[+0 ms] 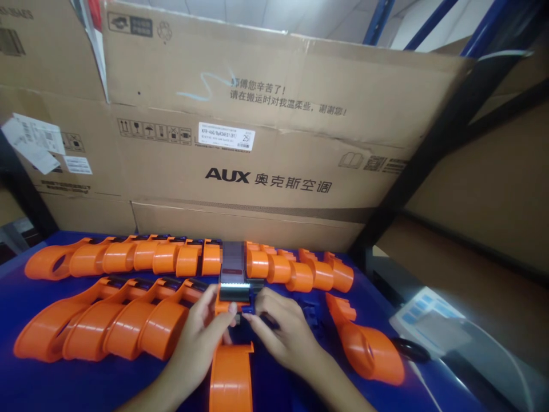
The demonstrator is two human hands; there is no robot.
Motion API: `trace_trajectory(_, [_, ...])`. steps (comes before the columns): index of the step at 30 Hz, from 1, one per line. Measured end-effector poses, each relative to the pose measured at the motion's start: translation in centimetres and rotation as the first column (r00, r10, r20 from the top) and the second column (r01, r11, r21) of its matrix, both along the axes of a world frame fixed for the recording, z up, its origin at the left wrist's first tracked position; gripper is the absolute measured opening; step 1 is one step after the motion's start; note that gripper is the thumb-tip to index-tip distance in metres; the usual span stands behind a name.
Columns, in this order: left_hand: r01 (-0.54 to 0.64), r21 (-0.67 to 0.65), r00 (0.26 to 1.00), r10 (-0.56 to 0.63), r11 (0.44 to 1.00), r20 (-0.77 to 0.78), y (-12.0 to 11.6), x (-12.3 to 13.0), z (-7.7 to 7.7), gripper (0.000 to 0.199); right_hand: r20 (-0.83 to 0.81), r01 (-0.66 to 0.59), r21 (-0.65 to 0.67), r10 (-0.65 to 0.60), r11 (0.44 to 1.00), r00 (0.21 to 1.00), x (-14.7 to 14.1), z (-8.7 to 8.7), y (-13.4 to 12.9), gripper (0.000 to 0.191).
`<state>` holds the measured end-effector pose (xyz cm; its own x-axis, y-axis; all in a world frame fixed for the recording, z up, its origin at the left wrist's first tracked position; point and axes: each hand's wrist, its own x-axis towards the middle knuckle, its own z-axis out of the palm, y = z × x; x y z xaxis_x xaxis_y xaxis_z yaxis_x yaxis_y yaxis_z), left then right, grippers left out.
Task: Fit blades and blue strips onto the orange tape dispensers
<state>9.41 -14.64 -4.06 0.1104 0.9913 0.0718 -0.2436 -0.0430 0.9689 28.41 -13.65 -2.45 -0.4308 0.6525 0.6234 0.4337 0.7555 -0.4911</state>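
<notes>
In the middle of the head view is an orange tape dispenser (231,377), its round frame toward me and its head pointing away. My left hand (201,323) is closed around the left side of that head, thumb on top. A dark roller and a pale toothed strip (234,285) show at its far end. My right hand (283,320) pinches a small dark blue part (247,309) against the head's right side; my fingers partly hide it. Loose blue pieces (311,315) lie just right of my right hand.
Orange dispensers stand in a back row (165,257) and a nearer left row (124,329). Another dispenser (373,352) lies at right, beside a black oval object (410,349) and a plastic-wrapped box (433,320). Cardboard (274,149) walls the back of the blue table (141,383).
</notes>
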Motion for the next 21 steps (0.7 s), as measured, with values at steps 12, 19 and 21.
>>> trace_trajectory(12, [0.239,-0.149,0.95,-0.199,0.959,0.24,-0.5,0.2,0.8,0.076,-0.41,-0.055,-0.302,-0.078,0.952,0.909,0.1,1.4,-0.8,0.016])
trace_trajectory(19, [0.48,-0.195,0.845,-0.391,0.856,0.365,-1.7,0.2,1.2,0.085,-0.525,-0.452,-0.588,0.109,0.671,0.844,0.2,2.3,-0.5,0.044])
trace_trajectory(21, [0.494,-0.151,0.835,-0.419,0.856,0.357,-1.9,0.1,1.2,0.077,-0.486,-0.399,-0.585,0.088,0.706,0.87,0.1,2.2,-0.5,0.039])
